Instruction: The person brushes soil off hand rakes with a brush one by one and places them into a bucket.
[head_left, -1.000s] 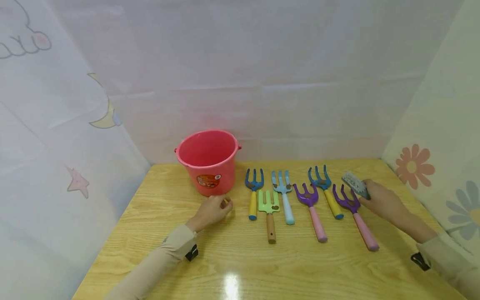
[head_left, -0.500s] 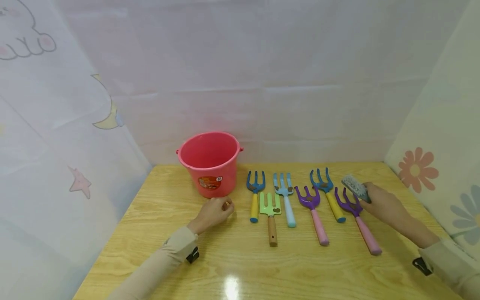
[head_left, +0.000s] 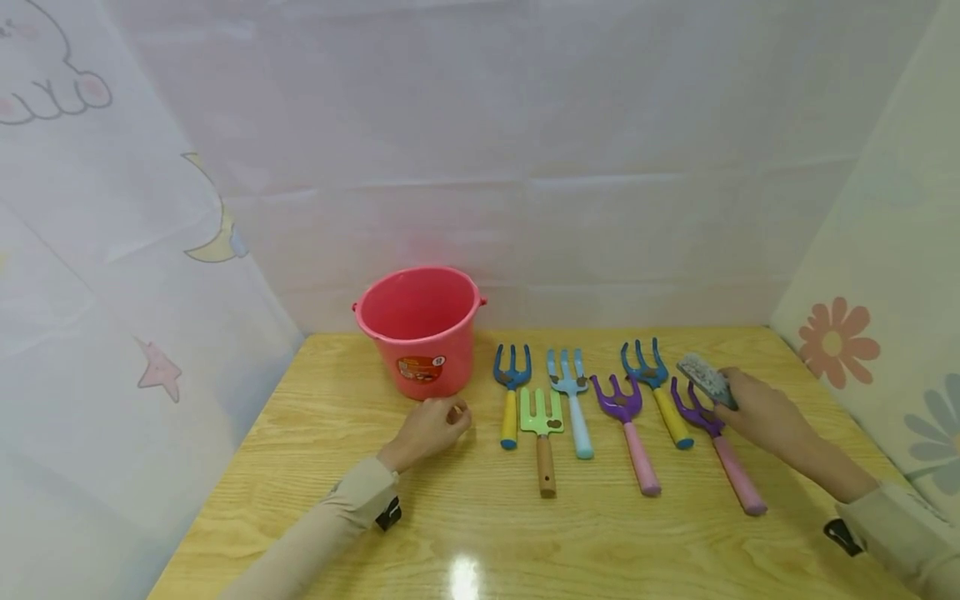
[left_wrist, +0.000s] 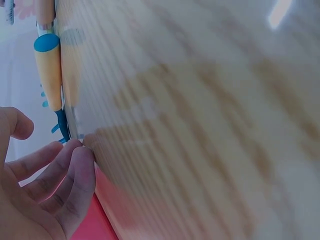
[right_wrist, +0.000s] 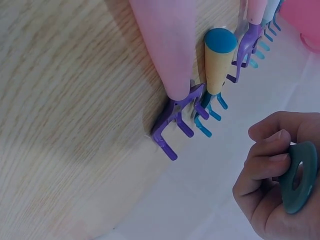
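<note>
Right hand (head_left: 763, 419) grips the brush (head_left: 708, 382), fingers curled; left hand (head_left: 426, 432) lies loosely curled, empty — best steady the rightmost fork (head_left: 729, 460) and turn bristles (head_left: 701, 372) down.

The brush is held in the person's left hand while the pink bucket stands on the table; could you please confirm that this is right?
Not quite: the head view shows the brush held in the person's right hand, not the left hand, while the pink bucket stands on the table.
</note>
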